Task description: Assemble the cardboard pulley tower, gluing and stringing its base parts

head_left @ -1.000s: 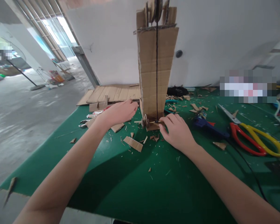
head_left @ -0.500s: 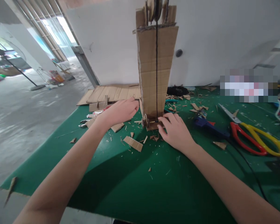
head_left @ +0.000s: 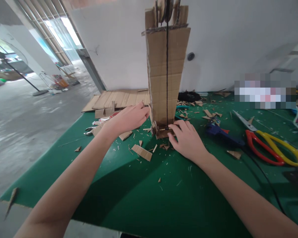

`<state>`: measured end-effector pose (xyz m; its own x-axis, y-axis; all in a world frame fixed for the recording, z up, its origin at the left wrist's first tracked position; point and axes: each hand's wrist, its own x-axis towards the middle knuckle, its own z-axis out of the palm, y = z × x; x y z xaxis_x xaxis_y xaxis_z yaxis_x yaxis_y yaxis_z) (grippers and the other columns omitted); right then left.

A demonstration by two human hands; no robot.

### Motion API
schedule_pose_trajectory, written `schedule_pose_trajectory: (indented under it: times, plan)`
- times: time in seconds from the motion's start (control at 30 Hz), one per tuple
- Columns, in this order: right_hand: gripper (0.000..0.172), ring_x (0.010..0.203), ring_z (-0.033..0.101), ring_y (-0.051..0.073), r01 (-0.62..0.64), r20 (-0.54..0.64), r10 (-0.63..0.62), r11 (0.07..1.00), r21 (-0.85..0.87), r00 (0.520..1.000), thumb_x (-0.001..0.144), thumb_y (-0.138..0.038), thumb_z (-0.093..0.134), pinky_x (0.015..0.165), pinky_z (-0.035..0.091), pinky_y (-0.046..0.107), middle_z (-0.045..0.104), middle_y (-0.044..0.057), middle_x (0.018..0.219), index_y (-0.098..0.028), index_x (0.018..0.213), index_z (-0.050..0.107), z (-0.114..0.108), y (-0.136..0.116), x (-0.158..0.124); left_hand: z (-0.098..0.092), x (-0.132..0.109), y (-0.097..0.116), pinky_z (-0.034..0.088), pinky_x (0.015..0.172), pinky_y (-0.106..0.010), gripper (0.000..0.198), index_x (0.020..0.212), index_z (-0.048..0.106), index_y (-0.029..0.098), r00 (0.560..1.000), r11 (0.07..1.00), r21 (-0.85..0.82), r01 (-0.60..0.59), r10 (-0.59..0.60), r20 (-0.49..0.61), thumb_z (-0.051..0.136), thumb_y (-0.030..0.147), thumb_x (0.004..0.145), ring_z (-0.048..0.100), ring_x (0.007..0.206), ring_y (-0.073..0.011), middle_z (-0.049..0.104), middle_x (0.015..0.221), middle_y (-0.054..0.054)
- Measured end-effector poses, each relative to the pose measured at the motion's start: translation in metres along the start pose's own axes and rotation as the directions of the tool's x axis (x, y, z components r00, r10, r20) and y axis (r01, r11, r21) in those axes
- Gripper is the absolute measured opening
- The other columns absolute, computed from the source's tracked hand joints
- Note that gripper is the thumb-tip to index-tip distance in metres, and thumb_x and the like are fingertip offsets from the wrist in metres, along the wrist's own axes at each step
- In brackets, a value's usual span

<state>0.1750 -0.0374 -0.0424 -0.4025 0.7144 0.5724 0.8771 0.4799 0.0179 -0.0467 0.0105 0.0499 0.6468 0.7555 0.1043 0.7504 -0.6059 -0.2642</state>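
We're holding the cardboard tower (head_left: 165, 79) upright, left hand (head_left: 128, 119) pinching its side edge, right hand (head_left: 188, 139) pinching its base.

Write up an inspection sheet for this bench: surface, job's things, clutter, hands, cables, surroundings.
Surface: green mat, littered with small bits.
Job's things: cardboard tower standing upright, with a black string running down its front.
Clutter: cardboard scraps by the tower; scissors and a blue glue gun to the right; a cardboard sheet at the back.
Hands: left hand at the tower's left edge, grip unclear; right hand open, fingertips on the tower's foot.
Cables: black cable lying on the mat, right of the right arm.
Surroundings: white wall behind; concrete floor to the left.
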Motion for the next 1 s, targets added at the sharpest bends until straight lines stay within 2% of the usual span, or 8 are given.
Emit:
schedule_pose_trajectory:
  times: [0.2,0.53,0.63,0.8,1.0]
  plan:
    - [0.030,0.091,0.046,0.023,-0.006,0.012,0.006,1.000,0.002,1.000,0.087,-0.028,0.043,0.075,0.039,0.036,0.054,0.011,0.102,-0.013,0.108,0.058,-0.0002,0.0002,-0.0001,0.0020,-0.0006,-0.0003,0.039,0.064,-0.029,0.027,0.095,0.053,0.013,1.000,0.998,0.069,0.000,0.001,-0.008,0.028,0.022,0.093,0.052,0.067,-0.0147,0.052,0.086,-0.008]
    - [0.030,0.092,0.047,0.024,-0.003,0.014,0.003,1.000,0.009,1.000,0.087,-0.027,0.043,0.075,0.040,0.036,0.054,0.012,0.103,-0.013,0.108,0.058,-0.0004,0.0002,-0.0003,0.0009,0.0011,-0.0015,0.041,0.073,-0.030,0.025,0.098,0.056,0.016,0.998,0.998,0.010,-0.065,0.065,-0.015,0.032,0.020,0.091,0.054,0.078,-0.0158,0.051,0.095,-0.008]
    - [0.029,0.092,0.047,0.024,-0.004,0.014,0.004,1.000,0.012,1.000,0.086,-0.027,0.043,0.076,0.040,0.036,0.054,0.012,0.103,-0.013,0.108,0.058,-0.0002,0.0001,-0.0005,0.0012,0.0015,-0.0015,0.041,0.072,-0.030,0.026,0.100,0.056,0.016,0.997,0.997,0.014,-0.074,0.074,-0.007,0.031,0.021,0.092,0.054,0.076,-0.0156,0.051,0.096,-0.009]
    - [0.030,0.093,0.048,0.024,-0.004,0.018,0.003,0.999,0.036,1.000,0.086,-0.026,0.043,0.075,0.041,0.037,0.054,0.012,0.103,-0.013,0.108,0.058,0.0010,0.0007,-0.0004,0.0017,0.0004,-0.0004,0.040,0.070,-0.029,0.029,0.098,0.054,0.014,0.999,1.000,-0.008,-0.029,0.029,0.021,0.027,0.022,0.093,0.052,0.071,-0.0150,0.052,0.093,-0.009]
    - [0.030,0.091,0.051,0.023,-0.001,0.036,-0.001,0.998,0.055,0.999,0.086,-0.026,0.042,0.073,0.041,0.036,0.054,0.013,0.103,-0.013,0.108,0.058,0.0026,0.0022,0.0001,0.0015,-0.0001,0.0021,0.040,0.068,-0.029,0.031,0.095,0.051,0.013,1.000,0.999,-0.030,-0.014,0.014,-0.016,0.022,0.021,0.093,0.051,0.072,-0.0159,0.052,0.088,-0.008]
